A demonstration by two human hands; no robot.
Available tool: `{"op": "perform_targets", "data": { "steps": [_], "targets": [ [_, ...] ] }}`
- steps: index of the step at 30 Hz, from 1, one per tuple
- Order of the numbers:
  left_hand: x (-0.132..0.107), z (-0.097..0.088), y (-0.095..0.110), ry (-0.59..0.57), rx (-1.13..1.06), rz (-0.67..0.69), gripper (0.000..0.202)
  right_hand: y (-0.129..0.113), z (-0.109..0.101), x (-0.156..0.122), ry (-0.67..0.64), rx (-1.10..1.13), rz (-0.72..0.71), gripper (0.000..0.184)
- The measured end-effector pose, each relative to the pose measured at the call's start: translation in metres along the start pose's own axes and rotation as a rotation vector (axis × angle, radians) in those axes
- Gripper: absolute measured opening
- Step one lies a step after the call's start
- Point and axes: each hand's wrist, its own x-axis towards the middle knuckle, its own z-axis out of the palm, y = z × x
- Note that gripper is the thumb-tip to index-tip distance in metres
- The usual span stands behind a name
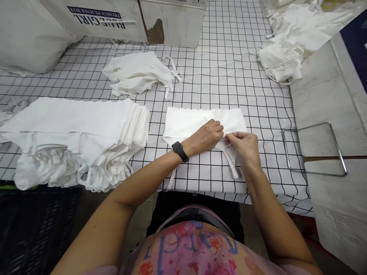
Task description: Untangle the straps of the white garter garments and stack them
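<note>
A flat white cloth piece point(197, 119) with thin straps lies on the checked table cover point(229, 80) in front of me. My left hand point(207, 136), with a dark watch on its wrist, rests on the piece and pinches its lower edge. My right hand point(243, 146) is closed in a pinch on a small part of the same edge, fingertips meeting the left hand's. One strap point(233, 165) hangs down under my right hand toward the table's front edge.
A tall stack of folded white pieces point(77, 133) sits at the left. Loose heaps lie at back centre point(137, 74) and back right point(289, 49). White cartons point(114, 17) stand behind. A wire frame point(314, 149) lies on a grey board at the right. A black crate point(34, 225) is below left.
</note>
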Motion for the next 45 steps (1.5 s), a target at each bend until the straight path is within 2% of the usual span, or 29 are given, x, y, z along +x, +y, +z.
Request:
{"op": "perform_targets", "data": {
  "steps": [5, 10, 14, 19, 25, 33, 36, 40, 45],
  "targets": [
    [0.000, 0.009, 0.000, -0.001, -0.053, -0.095, 0.031, -0.002, -0.005, -0.001, -0.067, 0.004, -0.020, 0.015],
    [0.001, 0.009, -0.002, 0.006, -0.042, -0.067, 0.035, -0.002, -0.006, 0.005, -0.104, -0.034, -0.015, 0.016],
    [0.002, 0.002, -0.001, -0.023, 0.014, 0.009, 0.040, -0.002, -0.003, 0.003, -0.051, -0.022, -0.003, 0.015],
    [0.002, 0.006, 0.002, -0.001, 0.021, -0.028, 0.036, -0.003, 0.003, -0.007, 0.065, 0.031, 0.005, 0.012],
    [0.000, 0.018, 0.001, 0.049, -0.019, -0.108, 0.033, -0.004, -0.003, -0.002, -0.013, 0.017, 0.012, 0.014],
    [0.002, 0.009, -0.002, 0.036, 0.004, 0.013, 0.039, -0.008, -0.009, 0.008, -0.093, -0.126, 0.009, 0.013],
    [0.004, 0.006, -0.002, 0.024, 0.033, 0.051, 0.040, -0.007, -0.005, 0.006, -0.037, -0.099, 0.009, 0.011],
    [0.005, 0.011, -0.001, 0.037, 0.022, -0.039, 0.031, -0.007, -0.003, 0.000, 0.047, -0.037, -0.016, 0.012],
    [0.004, 0.022, -0.002, 0.085, -0.032, -0.102, 0.029, -0.008, -0.007, -0.001, -0.021, -0.036, -0.004, 0.017]
  ]
}}
